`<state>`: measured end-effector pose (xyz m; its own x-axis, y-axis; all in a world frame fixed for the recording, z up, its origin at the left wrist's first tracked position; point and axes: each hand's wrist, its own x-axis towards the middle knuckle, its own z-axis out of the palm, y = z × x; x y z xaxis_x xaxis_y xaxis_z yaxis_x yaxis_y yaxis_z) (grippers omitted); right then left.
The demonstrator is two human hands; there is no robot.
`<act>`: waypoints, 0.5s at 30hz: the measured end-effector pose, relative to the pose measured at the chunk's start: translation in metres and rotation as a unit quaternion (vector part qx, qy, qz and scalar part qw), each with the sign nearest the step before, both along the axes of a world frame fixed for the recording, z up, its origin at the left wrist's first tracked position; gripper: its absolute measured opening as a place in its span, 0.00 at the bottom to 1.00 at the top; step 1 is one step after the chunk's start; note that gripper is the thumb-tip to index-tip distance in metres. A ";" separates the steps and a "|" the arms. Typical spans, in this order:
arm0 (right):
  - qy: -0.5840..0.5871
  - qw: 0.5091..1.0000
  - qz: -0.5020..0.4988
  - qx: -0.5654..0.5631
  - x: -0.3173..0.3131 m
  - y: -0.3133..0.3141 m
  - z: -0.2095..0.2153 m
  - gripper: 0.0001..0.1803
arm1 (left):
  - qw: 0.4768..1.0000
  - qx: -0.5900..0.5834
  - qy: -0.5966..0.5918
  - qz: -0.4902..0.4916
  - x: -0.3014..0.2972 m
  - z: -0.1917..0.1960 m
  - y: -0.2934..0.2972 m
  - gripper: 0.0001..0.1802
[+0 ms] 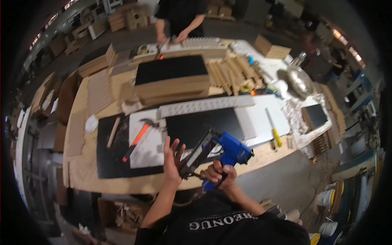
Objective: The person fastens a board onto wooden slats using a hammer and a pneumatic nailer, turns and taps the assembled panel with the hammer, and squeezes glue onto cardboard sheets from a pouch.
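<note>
My right hand (219, 174) is wrapped round the handle of a blue and black nail gun (234, 149), held up over the table's near edge. Its long black magazine slants down to the left, toward my other hand. My left hand (173, 161) is open beside the magazine's lower end, fingers spread and pointing up; whether the palm touches it I cannot tell. Beyond them lies a black panel (204, 123) with a pale perforated strip (204, 107) along its far side. A claw hammer (139, 139) with an orange handle rests on a white sheet left of centre.
A stack of boards with a black top (171, 75) stands mid-table, wooden strips (232, 73) to its right. A yellow-handled screwdriver (276, 136) lies on the right. A round metal dish (300, 81) sits at the far right. Another person's hands (182, 36) work across the table.
</note>
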<state>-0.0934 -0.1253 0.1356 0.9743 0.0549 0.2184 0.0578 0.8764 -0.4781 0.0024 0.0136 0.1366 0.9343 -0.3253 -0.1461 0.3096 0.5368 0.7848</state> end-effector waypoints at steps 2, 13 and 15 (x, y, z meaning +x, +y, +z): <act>0.083 0.995 0.019 -0.050 0.002 0.010 0.004 0.10 | 0.976 0.163 -0.110 0.092 -0.010 -0.029 0.020 0.35; -0.119 0.553 0.190 -0.803 0.051 0.064 0.031 0.14 | 0.874 0.472 -0.053 0.098 -0.060 0.034 0.124 0.11; -0.053 0.587 -0.031 -0.807 0.076 0.039 -0.036 0.15 | 0.866 0.497 -0.035 0.050 -0.058 0.031 0.136 0.10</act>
